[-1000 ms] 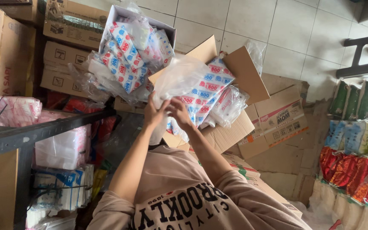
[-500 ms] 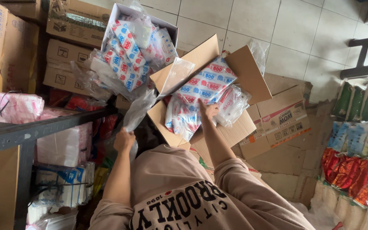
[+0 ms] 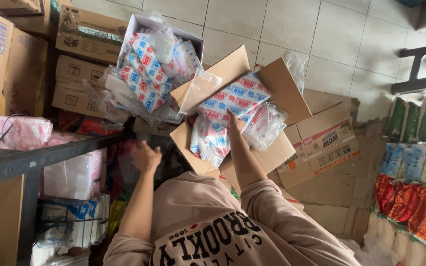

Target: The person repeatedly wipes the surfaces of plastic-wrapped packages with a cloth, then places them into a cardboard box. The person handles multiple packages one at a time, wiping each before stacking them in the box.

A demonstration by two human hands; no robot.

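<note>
Cardboard box (image 3: pixel 282 88) holds sachet packs (image 3: pixel 235 98) under loosely curled right hand (image 3: pixel 233 123); left hand (image 3: pixel 146 156) empty, half-curled.

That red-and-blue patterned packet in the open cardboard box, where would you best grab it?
Probably by the packet's near end, coming from above where the right hand already rests; the box is open-topped, and its flaps block the sides.

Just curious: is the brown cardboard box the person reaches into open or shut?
Open: the brown cardboard box has its flaps spread, packets showing inside, the right hand on them.
</note>
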